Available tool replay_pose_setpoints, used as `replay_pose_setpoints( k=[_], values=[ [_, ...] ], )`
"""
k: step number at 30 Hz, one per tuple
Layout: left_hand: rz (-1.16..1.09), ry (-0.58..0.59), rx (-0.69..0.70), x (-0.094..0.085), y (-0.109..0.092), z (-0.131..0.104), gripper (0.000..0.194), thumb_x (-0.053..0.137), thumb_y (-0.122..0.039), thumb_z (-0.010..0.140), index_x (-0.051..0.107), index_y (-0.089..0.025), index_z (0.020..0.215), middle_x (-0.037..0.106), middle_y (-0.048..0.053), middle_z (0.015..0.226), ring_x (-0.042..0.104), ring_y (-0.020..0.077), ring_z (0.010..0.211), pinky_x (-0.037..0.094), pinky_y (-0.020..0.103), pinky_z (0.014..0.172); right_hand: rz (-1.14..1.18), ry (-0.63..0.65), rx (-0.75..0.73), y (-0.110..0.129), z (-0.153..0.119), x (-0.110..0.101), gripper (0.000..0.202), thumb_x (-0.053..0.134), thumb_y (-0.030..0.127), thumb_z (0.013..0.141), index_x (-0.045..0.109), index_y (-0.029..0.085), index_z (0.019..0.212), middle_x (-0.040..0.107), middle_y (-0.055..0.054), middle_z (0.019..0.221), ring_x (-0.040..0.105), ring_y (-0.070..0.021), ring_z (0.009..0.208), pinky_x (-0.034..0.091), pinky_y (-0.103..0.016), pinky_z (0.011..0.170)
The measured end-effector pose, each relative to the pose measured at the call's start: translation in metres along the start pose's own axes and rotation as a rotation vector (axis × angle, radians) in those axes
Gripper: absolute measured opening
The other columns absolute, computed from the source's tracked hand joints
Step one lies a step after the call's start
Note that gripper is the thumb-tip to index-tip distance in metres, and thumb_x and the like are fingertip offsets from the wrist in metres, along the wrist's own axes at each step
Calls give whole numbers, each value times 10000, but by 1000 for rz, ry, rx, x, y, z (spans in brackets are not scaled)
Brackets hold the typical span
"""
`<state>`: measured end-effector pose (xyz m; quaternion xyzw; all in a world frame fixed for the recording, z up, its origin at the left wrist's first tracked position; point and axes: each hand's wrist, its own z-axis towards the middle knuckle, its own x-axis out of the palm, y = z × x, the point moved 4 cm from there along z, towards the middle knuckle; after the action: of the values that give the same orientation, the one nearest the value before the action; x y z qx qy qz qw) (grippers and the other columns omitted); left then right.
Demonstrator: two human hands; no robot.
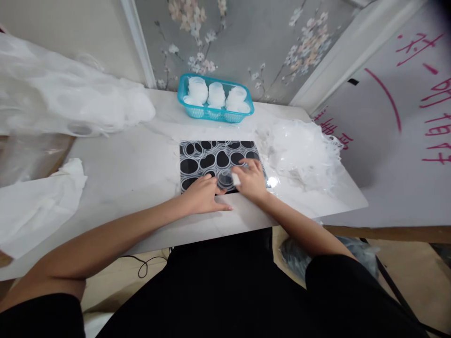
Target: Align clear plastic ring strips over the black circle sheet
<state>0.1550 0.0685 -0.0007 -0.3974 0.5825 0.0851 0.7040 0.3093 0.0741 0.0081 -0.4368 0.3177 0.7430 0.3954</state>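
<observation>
A black sheet (221, 158) covered with pale rings lies flat near the table's front edge. On its lower part is a clear round disc (225, 178), between my two hands. My left hand (202, 196) rests at the sheet's lower left, fingers spread and thumb stretched along the table edge; its fingertips are beside the disc. With my right hand (252, 182) I pinch a small white block (236, 179) against or just above the disc's right side. The block is blurred, so its exact kind and contact cannot be told.
A blue plastic basket (214, 115) at the back holds stacked white translucent discs. To the right lies a heap of thin white rings (299, 145). A big clear bag (63, 89) of white pieces and a white cloth (42, 202) are at left. A whiteboard (387, 178) borders the right.
</observation>
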Motion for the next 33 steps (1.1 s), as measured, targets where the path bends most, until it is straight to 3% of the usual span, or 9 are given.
replay_pose_setpoints(
  k=[3,6,11,16,24,30,33],
  values=[
    [-73,39,-30,-1,0,-1,507,580,-672,717,742,-268,978,558,56,818,453,220,838,369,300,715,70,-144,140,-26,23,-18,119,527,177,833,641,209,817,700,-68,902,541,-278,1036,379,-463,933],
    [-46,35,-21,1,0,-2,403,581,-580,782,721,-296,1030,537,42,795,447,202,821,363,291,710,262,-202,230,-40,25,-25,120,541,248,849,639,211,792,693,-57,924,599,-235,932,458,-388,850],
    [58,-31,33,7,-3,-6,356,514,-498,868,694,-283,1087,511,37,778,430,184,797,342,287,695,551,-30,253,-32,0,-9,115,571,279,840,656,213,799,691,-27,818,644,-198,824,495,-327,761],
    [85,-59,67,12,-1,-8,357,469,-472,901,679,-281,1116,515,44,783,429,185,801,343,292,689,680,107,204,-22,-13,6,95,602,276,828,669,214,800,708,-26,841,650,-196,843,487,-348,819],
    [136,-114,130,12,-1,-8,334,462,-435,915,682,-265,1101,497,43,760,407,170,738,328,302,665,645,150,177,-23,-15,6,73,587,246,835,654,221,847,707,-29,892,624,-209,915,445,-393,889],
    [147,-107,151,13,0,-10,338,453,-418,921,664,-250,1124,509,52,778,409,175,743,329,307,680,635,184,176,-22,-13,3,72,613,259,808,643,210,765,666,-58,1101,558,-249,1049,397,-451,969],
    [145,-96,144,13,0,-11,340,454,-414,921,646,-249,1147,511,54,795,412,177,750,332,307,689,712,107,263,-27,-13,4,95,621,281,820,671,219,770,677,-64,989,582,-242,1016,414,-445,957]
  ],
)
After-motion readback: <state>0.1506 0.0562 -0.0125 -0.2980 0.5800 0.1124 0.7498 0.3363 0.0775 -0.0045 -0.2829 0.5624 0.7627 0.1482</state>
